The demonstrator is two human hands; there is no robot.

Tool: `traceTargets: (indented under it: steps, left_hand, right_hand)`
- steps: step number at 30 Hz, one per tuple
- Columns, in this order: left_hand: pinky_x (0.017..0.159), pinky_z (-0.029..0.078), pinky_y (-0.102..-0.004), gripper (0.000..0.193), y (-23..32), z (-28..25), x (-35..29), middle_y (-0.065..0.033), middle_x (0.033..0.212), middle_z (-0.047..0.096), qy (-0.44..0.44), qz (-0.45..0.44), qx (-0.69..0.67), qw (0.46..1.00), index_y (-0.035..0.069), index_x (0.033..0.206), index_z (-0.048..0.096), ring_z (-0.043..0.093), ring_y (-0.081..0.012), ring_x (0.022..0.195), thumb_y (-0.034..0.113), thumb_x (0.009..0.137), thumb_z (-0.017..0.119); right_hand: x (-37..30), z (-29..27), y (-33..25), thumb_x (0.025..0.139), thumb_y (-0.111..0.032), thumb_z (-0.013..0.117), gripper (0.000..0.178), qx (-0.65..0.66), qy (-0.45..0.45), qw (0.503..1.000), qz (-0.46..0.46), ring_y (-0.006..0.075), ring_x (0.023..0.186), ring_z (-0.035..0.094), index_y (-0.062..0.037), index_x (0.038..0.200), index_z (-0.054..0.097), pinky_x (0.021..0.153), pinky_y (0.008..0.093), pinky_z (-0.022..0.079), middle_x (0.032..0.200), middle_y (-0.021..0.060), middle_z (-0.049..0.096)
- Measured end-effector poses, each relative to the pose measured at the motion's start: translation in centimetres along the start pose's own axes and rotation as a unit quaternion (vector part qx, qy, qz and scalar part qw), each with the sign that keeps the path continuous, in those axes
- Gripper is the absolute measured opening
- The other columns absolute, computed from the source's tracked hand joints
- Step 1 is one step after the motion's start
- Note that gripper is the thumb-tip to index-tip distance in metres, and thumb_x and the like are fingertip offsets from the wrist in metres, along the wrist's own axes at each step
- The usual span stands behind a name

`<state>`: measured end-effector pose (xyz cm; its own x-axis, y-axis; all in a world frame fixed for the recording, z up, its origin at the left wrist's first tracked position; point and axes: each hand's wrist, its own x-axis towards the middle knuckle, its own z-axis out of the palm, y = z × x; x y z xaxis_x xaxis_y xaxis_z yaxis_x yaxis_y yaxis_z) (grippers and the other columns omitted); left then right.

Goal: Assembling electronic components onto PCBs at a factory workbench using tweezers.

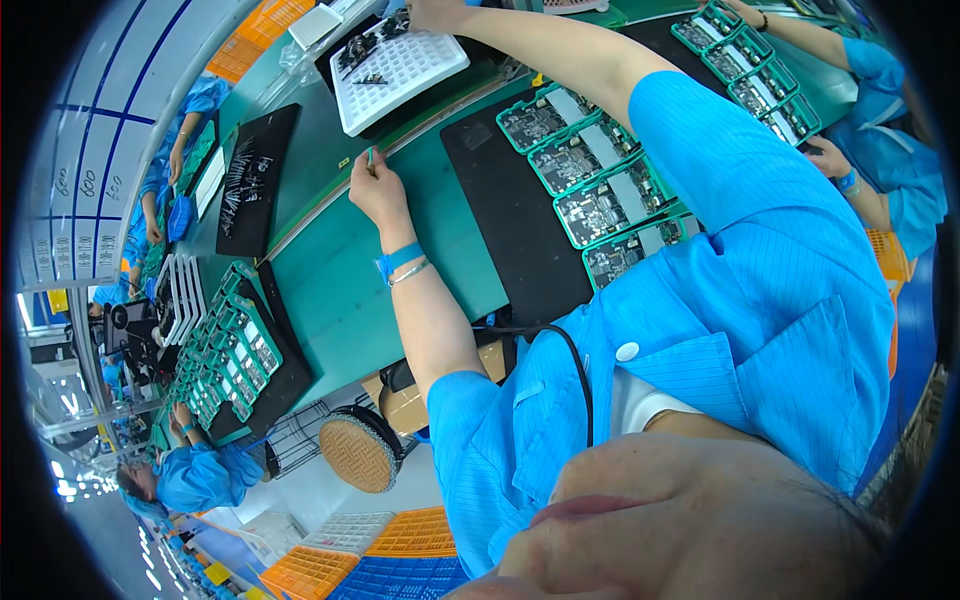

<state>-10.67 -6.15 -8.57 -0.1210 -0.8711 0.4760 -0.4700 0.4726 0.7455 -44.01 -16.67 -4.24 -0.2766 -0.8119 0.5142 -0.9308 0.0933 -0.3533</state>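
Note:
My left hand (378, 190) is closed in a pinch above the green mat, and a small green-tipped item (371, 154) pokes out between the fingers. What the rest of that item looks like is hidden. A blue band and a thin bracelet circle this wrist. My right arm stretches to the top edge, where my right hand (437, 14) is at the far side of a white gridded tray (405, 85). Small black parts (368, 48) lie heaped on the tray near it. That hand is cut off by the picture edge, its fingers mostly hidden.
Green-framed circuit boards (585, 170) lie in a row on a black mat (490, 200) to the right. Another black mat (262, 165) with small parts stands left, beyond a rail. More framed boards (230, 350) and co-workers are around. A round woven stool (358, 450) is below the bench.

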Motion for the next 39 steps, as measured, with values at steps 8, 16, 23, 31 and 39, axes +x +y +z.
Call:
traceTargets:
  steps: [8,16,23,31,39]
  left_hand:
    - [0.068,0.056,-0.0323,0.024,-0.3,0.1,-0.2,-0.0184,0.091,0.077,0.002,-0.016,-0.011,1.000,-0.006,0.112,0.072,0.076,-0.0208,0.081,0.015,0.101,0.067]
    - [0.070,0.057,-0.0320,0.024,0.7,-0.4,-0.3,-0.0175,0.093,0.078,-0.020,-0.031,0.025,0.999,-0.005,0.112,0.072,0.077,-0.0215,0.083,0.015,0.102,0.066]
    - [0.075,0.058,-0.0332,0.022,-0.4,-0.8,-0.5,-0.0167,0.095,0.078,-0.013,-0.039,0.028,0.999,-0.003,0.112,0.073,0.077,-0.0228,0.088,0.015,0.102,0.063]
    - [0.071,0.055,-0.0309,0.024,0.6,-0.2,-0.2,-0.0105,0.088,0.078,0.012,0.000,0.002,1.000,0.002,0.110,0.076,0.071,-0.0149,0.076,0.021,0.104,0.064]
    - [0.072,0.054,-0.0275,0.026,3.6,-0.5,-1.0,-0.0122,0.096,0.077,0.003,0.003,-0.081,0.997,0.000,0.120,0.072,0.067,-0.0108,0.076,0.019,0.106,0.060]
  right_hand:
    - [0.8,1.6,-0.3,0.087,-0.015,0.056,0.022,-0.038,0.041,0.998,0.004,0.0380,0.091,0.073,-0.0044,0.086,0.076,0.076,0.0494,0.057,0.092,0.0206,0.075]
    - [0.4,1.5,-0.3,0.086,-0.018,0.059,0.021,-0.064,0.010,0.998,-0.026,0.0352,0.088,0.073,-0.0079,0.087,0.077,0.075,0.0476,0.057,0.090,0.0178,0.075]
    - [-0.1,-0.2,-2.7,0.086,-0.021,0.061,0.021,-0.045,-0.025,0.996,-0.066,0.0339,0.091,0.074,-0.0076,0.086,0.078,0.075,0.0475,0.057,0.092,0.0170,0.076]
    - [1.9,-1.6,-3.0,0.084,-0.019,0.064,0.021,-0.066,-0.121,0.990,-0.030,0.0338,0.091,0.074,-0.0059,0.091,0.080,0.073,0.0485,0.058,0.093,0.0193,0.076]
    - [-3.3,-5.7,-6.2,0.083,-0.020,0.068,0.018,0.072,-0.028,0.990,-0.115,0.0347,0.082,0.074,-0.0062,0.084,0.079,0.074,0.0462,0.058,0.082,0.0174,0.076]
